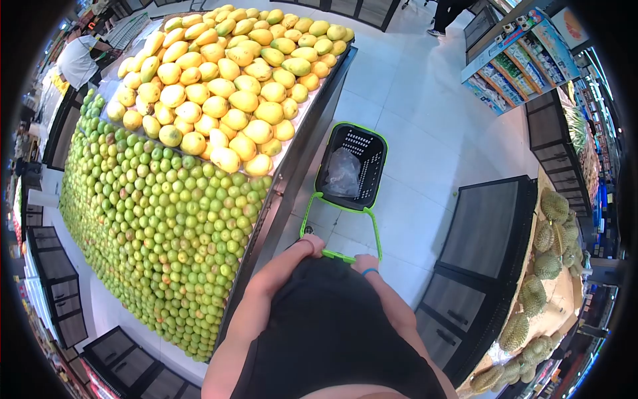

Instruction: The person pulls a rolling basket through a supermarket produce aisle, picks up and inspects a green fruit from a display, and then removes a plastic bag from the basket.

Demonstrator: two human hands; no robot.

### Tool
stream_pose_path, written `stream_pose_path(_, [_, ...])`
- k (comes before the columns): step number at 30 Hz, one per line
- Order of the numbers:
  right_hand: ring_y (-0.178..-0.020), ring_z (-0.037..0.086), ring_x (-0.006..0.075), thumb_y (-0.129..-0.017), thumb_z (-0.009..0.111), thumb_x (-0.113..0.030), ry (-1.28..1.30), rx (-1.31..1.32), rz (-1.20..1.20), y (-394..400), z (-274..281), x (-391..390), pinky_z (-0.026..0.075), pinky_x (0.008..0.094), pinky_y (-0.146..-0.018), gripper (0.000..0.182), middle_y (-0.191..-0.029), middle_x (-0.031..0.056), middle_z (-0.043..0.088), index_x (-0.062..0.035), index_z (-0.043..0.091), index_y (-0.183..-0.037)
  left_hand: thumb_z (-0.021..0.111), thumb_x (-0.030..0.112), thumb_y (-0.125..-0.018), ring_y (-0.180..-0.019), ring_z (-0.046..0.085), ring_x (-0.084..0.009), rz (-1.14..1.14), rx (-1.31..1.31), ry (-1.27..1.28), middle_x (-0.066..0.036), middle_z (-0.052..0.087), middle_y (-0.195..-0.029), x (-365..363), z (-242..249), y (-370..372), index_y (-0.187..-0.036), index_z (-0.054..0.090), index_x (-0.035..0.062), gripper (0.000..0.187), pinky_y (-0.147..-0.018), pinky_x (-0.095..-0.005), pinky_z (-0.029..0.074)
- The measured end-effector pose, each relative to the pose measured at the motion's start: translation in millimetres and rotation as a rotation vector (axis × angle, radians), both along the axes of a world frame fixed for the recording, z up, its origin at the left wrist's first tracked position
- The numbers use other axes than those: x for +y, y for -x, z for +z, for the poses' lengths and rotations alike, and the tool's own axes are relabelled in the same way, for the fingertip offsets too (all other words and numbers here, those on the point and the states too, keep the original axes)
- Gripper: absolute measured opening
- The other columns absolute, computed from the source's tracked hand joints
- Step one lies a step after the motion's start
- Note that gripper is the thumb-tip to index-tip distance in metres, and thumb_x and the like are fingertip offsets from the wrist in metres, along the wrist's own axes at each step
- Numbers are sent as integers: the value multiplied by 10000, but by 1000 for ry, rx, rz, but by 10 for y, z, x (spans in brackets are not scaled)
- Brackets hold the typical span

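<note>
A black shopping basket (377, 174) with a green rim stands on the floor in front of me, a clear plastic bag (343, 171) lying inside it. Its long green handle (337, 255) reaches back to my body. My left hand (312, 245) is closed around the handle's left end, with a thin band at the wrist. Toward the right end of the same bar, my right hand (364, 264) grips too, a blue band on that wrist. The fingers of both hands are partly hidden from above.
Left of me a stand holds yellow mangoes (226, 86) and a big heap of green round fruit (159, 226). Durians (533, 296) lie on a stand at right. A shelf of packaged goods (522, 63) stands farther off. Two other people (78, 60) are in the distance.
</note>
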State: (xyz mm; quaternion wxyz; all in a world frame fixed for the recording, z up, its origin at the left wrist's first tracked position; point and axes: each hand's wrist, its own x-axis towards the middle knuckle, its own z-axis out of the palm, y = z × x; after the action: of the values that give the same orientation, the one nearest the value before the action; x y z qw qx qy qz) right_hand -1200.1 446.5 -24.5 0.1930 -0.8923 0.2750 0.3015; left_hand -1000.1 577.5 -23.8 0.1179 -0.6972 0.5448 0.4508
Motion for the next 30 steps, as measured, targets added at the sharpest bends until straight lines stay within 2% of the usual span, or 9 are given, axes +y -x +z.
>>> stream_pose_path(6, [-839, 639, 315, -705, 551, -313, 29, -47, -82, -212, 101, -46, 499, 435, -726, 256, -867, 123, 667, -150, 679, -855, 560, 271, -746, -968, 618, -292, 25, 0, 0, -115, 656, -1014, -74, 129, -218, -1007, 669, 142, 310, -812, -406, 493])
stream_pose_path(8, [-825, 645, 312, -709, 544, -273, 18, -77, -76, -274, 124, -74, 504, 438, -710, 240, -859, 127, 669, -145, 669, -870, 560, 273, -744, -964, 619, -292, 17, -28, -4, -115, 657, -1006, -94, 56, -282, -998, 670, 145, 305, -810, -407, 494])
stream_pose_path(12, [-812, 643, 319, -692, 555, -269, 12, -115, -61, -345, 157, -157, 503, 442, -704, 238, -849, 128, 668, -144, 669, -860, 561, 326, -754, -928, 625, -295, 11, -17, 27, -114, 657, -978, -146, 20, -359, -1008, 654, 185, 305, -792, -425, 494])
stream_pose_path(13, [-824, 641, 307, -693, 565, -325, 19, -104, -62, -356, 115, -187, 496, 433, -710, 257, -843, 109, 668, -148, 671, -847, 565, 324, -750, -926, 626, -297, -3, -30, 28, -112, 658, -977, -162, 13, -362, -1008, 655, 188, 306, -791, -425, 494])
stream_pose_path(16, [-820, 642, 299, -675, 587, -339, 28, -95, -35, -410, 52, -280, 497, 427, -708, 262, -844, 100, 669, -165, 671, -852, 577, 316, -738, -918, 629, -303, -12, -47, 18, -109, 661, -977, -261, 44, -424, -1008, 658, 196, 306, -794, -422, 497])
stream_pose_path(18, [-821, 642, 294, -662, 608, -357, 13, -111, -13, -477, 30, -402, 498, 428, -700, 269, -842, 92, 669, -182, 670, -857, 604, 254, -709, -939, 627, -311, 45, -36, 32, -142, 660, -984, -336, 90, -469, -962, 683, 111, 301, -814, -408, 493])
stream_pose_path(22, [-788, 647, 294, -655, 600, -336, 38, -145, 37, -629, 97, -719, 506, 426, -676, 256, -826, 93, 670, -185, 671, -849, 590, 293, -719, -894, 637, -311, 48, -90, 36, -136, 662, -956, -602, 25, -580, -956, 674, 155, 287, -783, -426, 504])
stream_pose_path(30, [-736, 648, 302, -657, 584, -287, 29, -202, 60, -752, 118, -1510, 509, 428, -636, 208, -774, 98, 664, -170, 670, -805, 588, 236, -721, -921, 634, -309, 84, -69, 24, -146, 663, -964, -1346, 243, -645, -938, 686, 83, 283, -805, -412, 499])
